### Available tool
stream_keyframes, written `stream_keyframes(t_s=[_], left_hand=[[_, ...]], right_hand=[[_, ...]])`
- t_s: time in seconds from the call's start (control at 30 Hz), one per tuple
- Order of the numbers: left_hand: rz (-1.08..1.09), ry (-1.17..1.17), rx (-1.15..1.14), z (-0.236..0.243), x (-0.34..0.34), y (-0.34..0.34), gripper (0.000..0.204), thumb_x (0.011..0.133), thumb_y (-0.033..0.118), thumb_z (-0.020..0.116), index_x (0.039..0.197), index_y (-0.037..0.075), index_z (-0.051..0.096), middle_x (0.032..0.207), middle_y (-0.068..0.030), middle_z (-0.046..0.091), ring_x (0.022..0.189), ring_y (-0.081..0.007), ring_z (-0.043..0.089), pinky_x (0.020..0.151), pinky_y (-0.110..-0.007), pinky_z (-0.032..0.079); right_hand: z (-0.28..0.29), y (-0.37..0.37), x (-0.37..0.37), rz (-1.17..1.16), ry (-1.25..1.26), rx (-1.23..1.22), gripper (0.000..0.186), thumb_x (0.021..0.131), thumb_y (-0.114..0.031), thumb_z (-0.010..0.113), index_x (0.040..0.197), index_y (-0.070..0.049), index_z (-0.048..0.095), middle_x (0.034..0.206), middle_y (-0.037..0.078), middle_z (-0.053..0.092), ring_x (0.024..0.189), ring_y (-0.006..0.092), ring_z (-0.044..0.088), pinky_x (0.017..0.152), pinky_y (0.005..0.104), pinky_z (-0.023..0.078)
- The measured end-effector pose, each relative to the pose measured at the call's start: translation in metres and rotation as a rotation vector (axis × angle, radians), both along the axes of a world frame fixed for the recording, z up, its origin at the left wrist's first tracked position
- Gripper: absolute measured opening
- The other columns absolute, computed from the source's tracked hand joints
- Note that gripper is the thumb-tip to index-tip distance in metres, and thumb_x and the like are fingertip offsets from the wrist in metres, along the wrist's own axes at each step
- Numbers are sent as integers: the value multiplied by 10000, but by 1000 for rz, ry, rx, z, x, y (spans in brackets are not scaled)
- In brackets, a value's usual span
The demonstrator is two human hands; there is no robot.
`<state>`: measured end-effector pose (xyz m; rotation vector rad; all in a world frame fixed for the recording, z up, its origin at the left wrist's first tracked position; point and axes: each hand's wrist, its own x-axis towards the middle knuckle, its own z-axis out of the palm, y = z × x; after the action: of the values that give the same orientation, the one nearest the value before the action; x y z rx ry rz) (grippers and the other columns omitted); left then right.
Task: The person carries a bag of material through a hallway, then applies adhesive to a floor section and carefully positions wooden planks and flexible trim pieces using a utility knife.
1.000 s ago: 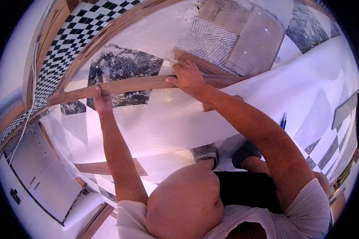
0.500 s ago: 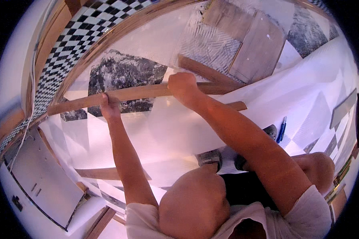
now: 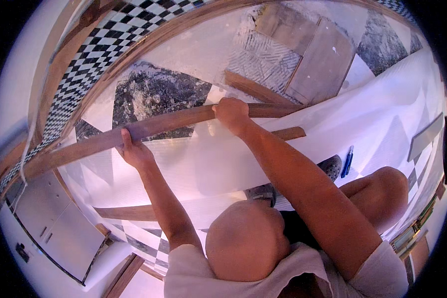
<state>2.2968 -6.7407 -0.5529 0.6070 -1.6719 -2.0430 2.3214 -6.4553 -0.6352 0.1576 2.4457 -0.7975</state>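
Note:
A long, narrow brown wooden plank [image 3: 174, 123] stretches across the view, slanting from the lower left up toward the middle right. My left hand [image 3: 135, 151] grips its near edge left of the middle, thumb laid on the upper face and fingers tucked out of sight underneath. Farther right, my right hand [image 3: 232, 115] is closed around the same plank in a fist. The plank's right end lies by the edge of a white sheet [image 3: 372, 109]. Its left end reaches in front of the checkered tile wall strip [image 3: 79, 62], near a hanging white cable [image 3: 21, 174].
Beyond the plank are laid wood-look tiles [image 3: 320, 59], ridged adhesive [image 3: 265, 62] and a short wooden strip [image 3: 256, 88]. More wood pieces lie nearby, one [image 3: 289, 133] to the right, another [image 3: 126, 213] at lower left. A blue pen [image 3: 347, 161] rests beside my shoe [image 3: 330, 166].
The plank's left end has swung up off the floor and now reaches farther left. My left hand rose with it and its thumb is more extended; my right hand shifted slightly right.

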Motion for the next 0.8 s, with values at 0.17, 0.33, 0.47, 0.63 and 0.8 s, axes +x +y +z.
stream_keyframes(t_s=[0.17,0.33,0.47,0.63,0.8], left_hand=[[69,11,-95,31,16,36,474,922,38,665,1339,-25,449,1185,-131,600,1055,-230,609,958,-368,507],[77,51,-119,34,25,38,435,929,36,653,1318,-22,465,1186,-137,599,1039,-223,616,943,-364,518],[62,24,-9,15,28,2,407,931,39,646,1298,-31,485,1179,-130,602,1046,-223,610,949,-368,510],[51,29,150,-11,15,-22,353,928,91,664,1233,-31,535,1126,-120,624,1043,-249,609,968,-404,494],[86,-8,260,-24,22,-60,312,920,130,680,1167,-30,579,1093,-118,654,1047,-256,623,982,-419,487]], right_hand=[[-10,4,-3,95,133,31,433,960,-403,525,795,-65,739,916,134,722,901,320,706,742,471,563],[1,25,4,248,129,40,340,935,-371,580,979,-60,709,952,136,712,925,314,695,778,456,555],[2,67,27,194,730,89,545,828,-429,699,1188,-34,593,1200,219,594,1162,392,574,931,490,489],[5,88,19,395,646,1,601,773,-400,753,1215,-45,552,1265,214,517,1203,409,501,979,494,452],[44,94,4,540,476,-106,492,779,-319,736,1148,-38,572,1156,189,595,1147,380,573,948,470,482]])
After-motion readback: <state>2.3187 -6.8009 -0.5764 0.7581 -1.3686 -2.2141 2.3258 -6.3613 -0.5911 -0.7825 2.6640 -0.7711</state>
